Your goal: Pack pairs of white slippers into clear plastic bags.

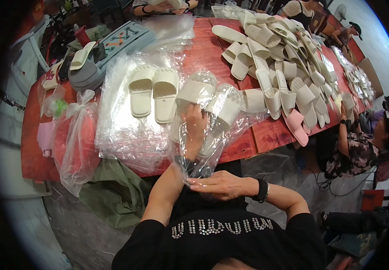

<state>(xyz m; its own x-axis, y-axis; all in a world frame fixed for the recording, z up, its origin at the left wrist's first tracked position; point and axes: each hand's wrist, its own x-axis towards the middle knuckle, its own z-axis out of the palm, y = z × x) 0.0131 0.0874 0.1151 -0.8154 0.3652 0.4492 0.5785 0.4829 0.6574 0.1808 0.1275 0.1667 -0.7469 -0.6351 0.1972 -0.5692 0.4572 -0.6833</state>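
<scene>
A clear plastic bag lies around a pair of cream slippers, its mouth toward me at the table's front edge. My left hand reaches inside it, fingers closed at the strap of the left slipper; the strap partly hides the fingertips. Beside that one, the right slipper is also under the film. My right hand pinches the bag's near edge between thumb and fingers, close to my left forearm. Just left, another cream pair, a left slipper and a right slipper, rests on stacked clear bags.
A large heap of cream slippers covers the right of the red table, with a pink slipper at its edge. At left stand a knotted bag and a grey case. Other people sit around the table.
</scene>
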